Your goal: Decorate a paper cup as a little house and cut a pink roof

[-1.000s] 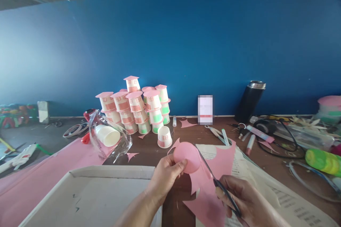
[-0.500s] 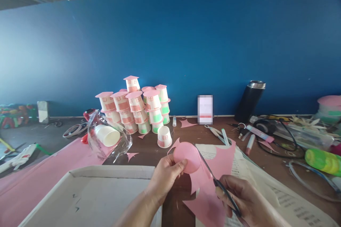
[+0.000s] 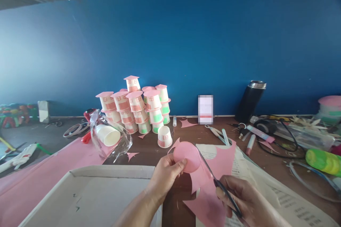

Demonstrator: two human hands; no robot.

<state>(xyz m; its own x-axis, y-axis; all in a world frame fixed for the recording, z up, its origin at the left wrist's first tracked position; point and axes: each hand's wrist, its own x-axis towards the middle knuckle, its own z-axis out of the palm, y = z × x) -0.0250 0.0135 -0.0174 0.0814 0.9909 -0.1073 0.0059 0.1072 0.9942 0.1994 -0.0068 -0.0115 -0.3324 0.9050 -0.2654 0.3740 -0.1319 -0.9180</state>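
Observation:
Between thumb and fingers, my left hand (image 3: 166, 173) pinches a round pink paper disc (image 3: 188, 156). My right hand (image 3: 237, 195) is wrapped round the dark handles of a pair of scissors (image 3: 206, 165), whose blades point up and left along the disc's right edge. Under the scissors lies a pink paper sheet (image 3: 210, 202) with curved cut-outs, partly over printed pages (image 3: 247, 184). Beyond the disc, a paper cup (image 3: 164, 137) with a drawn red window stands upside down. Pink scraps (image 3: 132, 156) are scattered nearby.
Stacked decorated cups (image 3: 134, 111) with pink paper tops stand at the back, before a blue partition (image 3: 186, 42). A plastic bag (image 3: 124, 145) holds a plain cup. A white box lid (image 3: 112, 172) lies front left. A black flask (image 3: 250, 103), compasses (image 3: 217, 133) and markers sit right.
Both hands, the disc and the scissors keep the same positions. Only a very slight shift of the whole view shows.

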